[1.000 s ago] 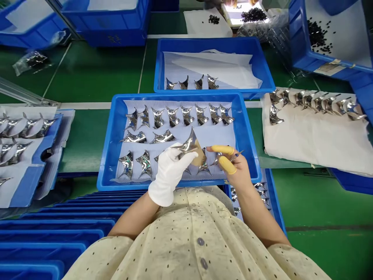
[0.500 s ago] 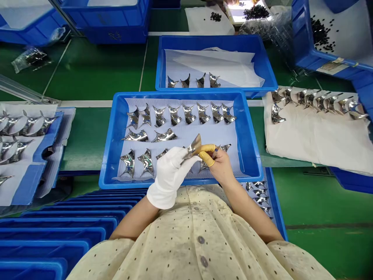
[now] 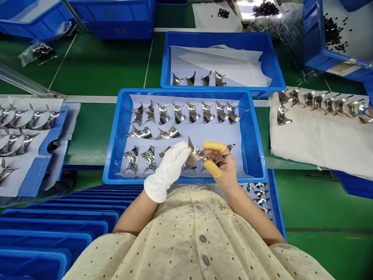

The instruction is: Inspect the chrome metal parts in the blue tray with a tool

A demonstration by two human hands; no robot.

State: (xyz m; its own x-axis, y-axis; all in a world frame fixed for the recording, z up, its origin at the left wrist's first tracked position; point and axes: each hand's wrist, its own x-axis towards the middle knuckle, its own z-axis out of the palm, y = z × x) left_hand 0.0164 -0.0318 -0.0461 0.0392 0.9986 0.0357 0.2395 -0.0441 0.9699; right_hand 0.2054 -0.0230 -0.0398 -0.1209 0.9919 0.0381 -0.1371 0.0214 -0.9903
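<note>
polished metal piece [image 3: 196, 154] lies crosswise, tip pointing up-left, pinched between gloved left grip [image 3: 168, 170] and yellow-cotted right grip [image 3: 220, 161].

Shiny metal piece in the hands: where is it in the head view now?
Near the middle of the head view, the metal piece sits between the white-gloved left hand and the right hand, over the front of the blue tray.

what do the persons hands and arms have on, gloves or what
The left hand wears a white fabric glove ending at the wrist. The right hand has no glove, just two yellow finger cots on two of its digits. Both forearms are bare below the sleeves of a cream smock with small dark dots.
</note>
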